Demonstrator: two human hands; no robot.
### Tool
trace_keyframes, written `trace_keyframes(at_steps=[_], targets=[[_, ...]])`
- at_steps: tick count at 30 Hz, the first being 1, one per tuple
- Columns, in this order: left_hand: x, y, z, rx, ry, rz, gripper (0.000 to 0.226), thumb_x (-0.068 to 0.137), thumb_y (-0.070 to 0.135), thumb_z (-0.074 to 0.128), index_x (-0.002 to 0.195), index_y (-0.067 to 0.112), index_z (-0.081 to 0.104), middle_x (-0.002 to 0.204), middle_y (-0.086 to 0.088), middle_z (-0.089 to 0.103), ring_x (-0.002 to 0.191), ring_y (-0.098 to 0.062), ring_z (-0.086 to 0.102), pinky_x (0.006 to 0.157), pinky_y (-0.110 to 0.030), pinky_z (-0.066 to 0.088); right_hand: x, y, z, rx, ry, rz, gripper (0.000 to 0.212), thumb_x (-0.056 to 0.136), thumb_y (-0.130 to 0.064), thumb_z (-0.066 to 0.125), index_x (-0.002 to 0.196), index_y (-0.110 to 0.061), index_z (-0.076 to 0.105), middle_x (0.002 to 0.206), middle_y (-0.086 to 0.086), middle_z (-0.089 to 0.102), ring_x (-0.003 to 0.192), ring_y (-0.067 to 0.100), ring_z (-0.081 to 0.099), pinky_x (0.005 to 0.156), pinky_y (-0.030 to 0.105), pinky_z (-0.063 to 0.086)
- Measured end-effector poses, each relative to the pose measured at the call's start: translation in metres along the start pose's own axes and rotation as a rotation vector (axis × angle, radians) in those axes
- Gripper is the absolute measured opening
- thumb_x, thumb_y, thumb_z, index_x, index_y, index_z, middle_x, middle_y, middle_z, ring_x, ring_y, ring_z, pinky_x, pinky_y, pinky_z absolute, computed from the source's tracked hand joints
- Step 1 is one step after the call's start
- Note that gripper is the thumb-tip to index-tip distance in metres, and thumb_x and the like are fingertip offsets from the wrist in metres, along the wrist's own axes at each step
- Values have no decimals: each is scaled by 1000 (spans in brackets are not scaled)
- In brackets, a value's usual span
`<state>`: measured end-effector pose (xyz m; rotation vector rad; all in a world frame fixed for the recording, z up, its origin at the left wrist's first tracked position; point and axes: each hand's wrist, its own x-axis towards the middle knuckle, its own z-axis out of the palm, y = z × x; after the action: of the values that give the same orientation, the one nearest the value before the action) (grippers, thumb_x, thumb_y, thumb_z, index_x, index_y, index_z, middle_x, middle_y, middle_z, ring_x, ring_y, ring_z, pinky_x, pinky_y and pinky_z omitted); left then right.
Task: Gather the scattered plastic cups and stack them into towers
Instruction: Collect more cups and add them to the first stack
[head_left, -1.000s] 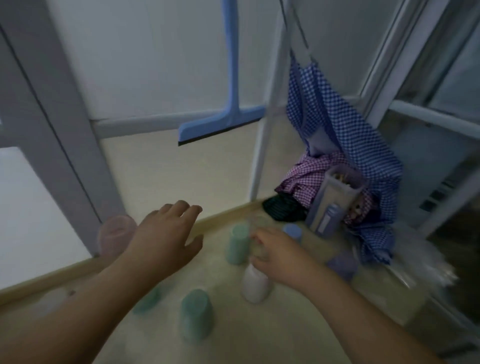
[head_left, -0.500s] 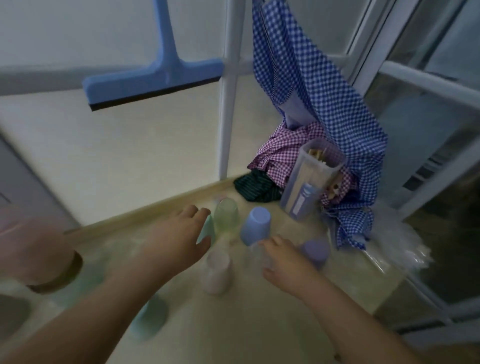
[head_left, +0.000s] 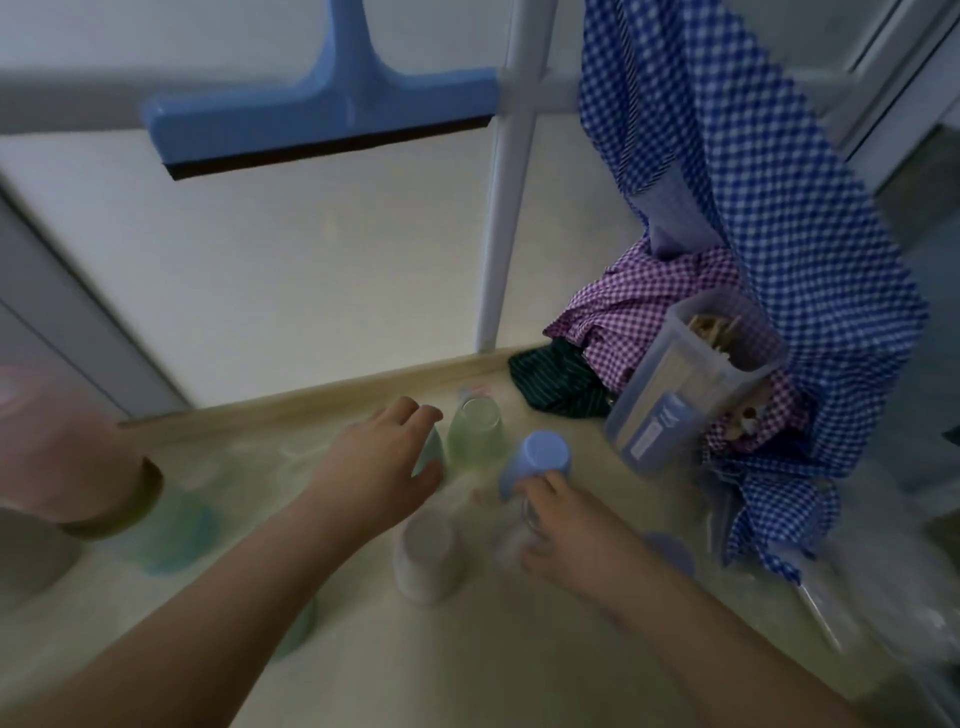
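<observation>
Cups on beige tabletop (head_left: 467, 665): one pale green cup (head_left: 475, 431), one light blue cup (head_left: 537, 460), one whitish-pink cup (head_left: 428, 564); squeegee (head_left: 317, 122) blue with dark blade; hanging cloth (head_left: 753, 218) blue-white check; crumpled cloth (head_left: 639, 306) purple-white check; folded cloth (head_left: 558, 382) dark green striped.

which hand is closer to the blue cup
Right. The right hand has its fingers against the blue cup from below; the left hand sits off to its left, apart.

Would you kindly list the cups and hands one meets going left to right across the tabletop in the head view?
Teal cup → left hand → pale green cup → blue cup → purple cup. The whitish cup and the right hand overlap these, so I left them out.
</observation>
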<state>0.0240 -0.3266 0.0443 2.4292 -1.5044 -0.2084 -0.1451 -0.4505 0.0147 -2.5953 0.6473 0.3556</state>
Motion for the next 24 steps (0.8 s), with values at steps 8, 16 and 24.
trace_keyframes(at_steps=[8, 16, 24], targets=[[67, 13, 1, 35, -58, 21, 50, 87, 35, 52, 132, 18, 38, 131, -6, 49, 118, -27, 49, 89, -39, 49, 0, 8, -105, 103, 247, 3, 65, 77, -34, 67, 132, -28, 32, 136, -4, 37, 115, 17, 46, 95, 37, 45], [114, 9, 47, 109, -323, -22, 67, 79, 42, 61, 134, 18, 32, 132, -8, 47, 117, -29, 50, 88, -40, 48, 42, 37, -107, 133, 231, 73, 69, 75, -39, 70, 130, -27, 30, 138, -1, 39, 119, 17, 46, 96, 33, 45], [126, 1, 62, 75, -416, -76, 75, 73, 36, 71, 135, 18, 32, 130, -10, 50, 111, -29, 55, 86, -38, 49, 48, 47, -102, 188, 232, 66, 68, 74, -37, 72, 129, -29, 32, 139, -4, 37, 124, 14, 41, 99, 32, 42]])
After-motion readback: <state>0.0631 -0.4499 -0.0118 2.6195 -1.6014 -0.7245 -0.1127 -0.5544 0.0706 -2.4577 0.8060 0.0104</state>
